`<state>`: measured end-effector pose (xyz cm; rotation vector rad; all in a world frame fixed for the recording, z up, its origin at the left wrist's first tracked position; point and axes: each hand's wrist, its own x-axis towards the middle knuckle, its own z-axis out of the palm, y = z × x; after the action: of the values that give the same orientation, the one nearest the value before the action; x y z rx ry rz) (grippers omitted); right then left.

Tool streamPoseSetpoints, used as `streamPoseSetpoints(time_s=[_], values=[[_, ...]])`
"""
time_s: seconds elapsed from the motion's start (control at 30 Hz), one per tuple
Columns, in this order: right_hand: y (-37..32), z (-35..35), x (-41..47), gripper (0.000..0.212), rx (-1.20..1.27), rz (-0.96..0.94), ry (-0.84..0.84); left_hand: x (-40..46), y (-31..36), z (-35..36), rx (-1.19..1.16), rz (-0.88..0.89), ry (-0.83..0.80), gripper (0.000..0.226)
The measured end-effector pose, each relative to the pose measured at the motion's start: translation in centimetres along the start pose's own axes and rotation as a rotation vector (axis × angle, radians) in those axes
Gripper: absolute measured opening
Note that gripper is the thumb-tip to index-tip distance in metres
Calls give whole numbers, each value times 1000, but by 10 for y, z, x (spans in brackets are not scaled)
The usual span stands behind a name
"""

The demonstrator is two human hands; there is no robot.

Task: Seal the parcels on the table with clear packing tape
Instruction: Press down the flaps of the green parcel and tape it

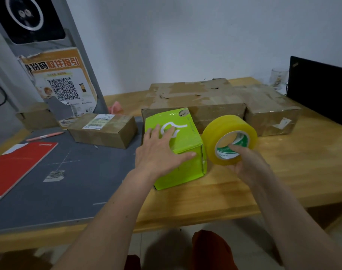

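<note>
green parcel (pixel 178 145) on wooden table (pixel 263 184), front of centre, pinned under left hand (pixel 158 152), fingers spread flat across top. tape roll (pixel 229 139) just right of it, gripped in right hand (pixel 248 164), one finger hooked through core. brown boxes (pixel 197 102) behind.

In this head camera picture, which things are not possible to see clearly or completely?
- Head view: the green box top is partly covered by the left hand.
- Head view: whether a tape strip runs from the tape roll in the right hand to that box; clear tape does not show.
- Head view: the shipping label on the small brown box is too small to read.
- Head view: the laptop is cut by the right edge.
</note>
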<state>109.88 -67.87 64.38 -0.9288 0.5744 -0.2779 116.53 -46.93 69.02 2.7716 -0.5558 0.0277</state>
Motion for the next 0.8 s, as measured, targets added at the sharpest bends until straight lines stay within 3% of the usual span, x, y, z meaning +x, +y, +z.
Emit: streamPoseSetpoints(time_s=[0.13,0.27,0.33,0.47,0.53,0.63,0.7,0.8], values=[[3,22,-13,35,71,-8,-100,-4,-15,-4,-101,-22,36,96],[17,55,-28,36,-5,28,-156,-10,-31,-7,-198,-44,74,87],[15,69,-32,36,-59,-15,-152,-13,-39,-7,-289,-59,100,94],[-18,86,-36,9,-370,-316,-64,-28,-45,11,-609,8,69,116],[-33,91,-44,22,-579,-515,-129,-36,-34,22,-658,70,62,119],[-36,98,-56,44,-850,-670,-177,-36,-16,23,-823,115,279,123],[-31,101,-59,39,-945,-727,-158,-33,-11,20,-917,143,374,105],[-28,103,-63,41,-1050,-784,-132,-30,-16,21,-825,230,504,72]])
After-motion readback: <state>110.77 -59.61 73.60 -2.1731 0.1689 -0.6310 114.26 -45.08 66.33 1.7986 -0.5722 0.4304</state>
